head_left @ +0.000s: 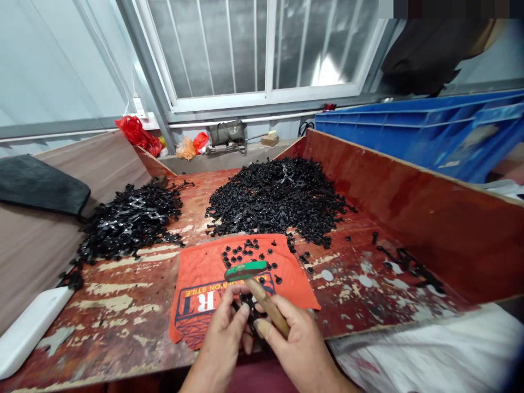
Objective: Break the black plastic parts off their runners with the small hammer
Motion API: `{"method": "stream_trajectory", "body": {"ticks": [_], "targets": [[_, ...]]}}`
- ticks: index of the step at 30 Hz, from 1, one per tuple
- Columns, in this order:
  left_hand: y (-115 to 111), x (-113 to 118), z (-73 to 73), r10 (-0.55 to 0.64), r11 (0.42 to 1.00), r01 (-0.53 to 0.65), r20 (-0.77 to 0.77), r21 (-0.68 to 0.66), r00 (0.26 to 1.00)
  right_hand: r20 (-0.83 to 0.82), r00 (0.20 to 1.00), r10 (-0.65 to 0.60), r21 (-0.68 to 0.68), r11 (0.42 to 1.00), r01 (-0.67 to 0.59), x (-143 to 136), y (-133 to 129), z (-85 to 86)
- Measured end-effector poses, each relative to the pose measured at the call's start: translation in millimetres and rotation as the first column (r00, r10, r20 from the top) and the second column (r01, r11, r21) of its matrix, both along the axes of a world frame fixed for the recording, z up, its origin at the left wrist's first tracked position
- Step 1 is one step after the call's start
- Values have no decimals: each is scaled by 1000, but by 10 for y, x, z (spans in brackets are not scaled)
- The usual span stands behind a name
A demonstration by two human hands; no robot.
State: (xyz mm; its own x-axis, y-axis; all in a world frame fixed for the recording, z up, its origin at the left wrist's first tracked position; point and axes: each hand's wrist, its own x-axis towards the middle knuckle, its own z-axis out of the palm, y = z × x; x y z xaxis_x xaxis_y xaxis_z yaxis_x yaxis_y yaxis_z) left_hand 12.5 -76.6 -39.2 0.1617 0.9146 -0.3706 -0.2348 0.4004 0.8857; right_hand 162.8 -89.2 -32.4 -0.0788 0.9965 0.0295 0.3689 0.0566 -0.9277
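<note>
My left hand is closed on small black parts, its thumb pressed on top of them. Just beside it, my right hand grips a tool with a wooden handle and a green crosswise head. The fingertips of my right hand also touch the black parts, whose exact shape is partly hidden by the fingers. Under and beyond both hands lies an orange printed cloth. Several small black round-headed pieces are scattered on its far half.
A large heap of black parts rises behind the cloth; another pile sits at the left. A red-brown wooden side board bounds the right, with a blue crate beyond. A white elongated object lies at near left.
</note>
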Motion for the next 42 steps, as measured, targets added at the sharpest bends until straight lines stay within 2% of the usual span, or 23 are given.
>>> {"method": "stream_trajectory", "body": {"ticks": [4,7,9,10,12,13,15,17,19,23,26,30,32,36,40,42], "targets": [[-41,20,120,-33,984,58,143,-171,989,45,999,13,19,1000,-14,19,-17,11],[-23,-72,222,-41,980,74,177,-182,983,-12,996,84,-5,996,-85,83,-41,52],[49,-239,277,-44,991,50,56,-123,997,-55,995,82,-17,996,-83,173,-60,57],[99,-342,296,-20,997,15,-62,-74,998,-55,997,57,-25,998,-59,232,-71,49],[203,-539,311,55,997,-30,-352,76,934,-22,1000,-8,-43,999,7,359,-98,11],[248,-612,303,81,989,-15,-450,148,890,-3,1000,-22,-51,998,22,420,-115,-14],[306,-669,258,66,976,56,-533,209,843,41,999,-11,-66,998,14,516,-156,-65],[322,-615,192,2,978,104,-512,179,859,105,994,36,-94,995,-26,572,-201,-106],[311,-503,137,-31,986,104,-464,133,885,198,977,83,-127,990,-58,597,-243,-133],[282,-356,128,-45,995,75,-374,67,927,370,921,121,-151,986,-69,628,-302,-162],[281,-379,176,-42,998,55,-347,29,937,411,903,122,-163,985,-59,648,-319,-180],[339,-475,219,16,991,31,-350,130,937,409,903,130,-152,986,-73,645,-304,-194],[390,-535,234,-35,989,82,-337,125,941,406,904,136,-143,986,-84,641,-292,-195],[471,-665,323,-201,972,231,-381,34,902,397,907,139,-107,989,-105,651,-291,-210],[530,-744,467,-123,972,210,-527,109,841,388,917,94,-63,995,-75,658,-295,-246],[598,-763,482,-75,964,212,-596,163,800,386,918,94,-44,996,-83,658,-284,-259]]}}
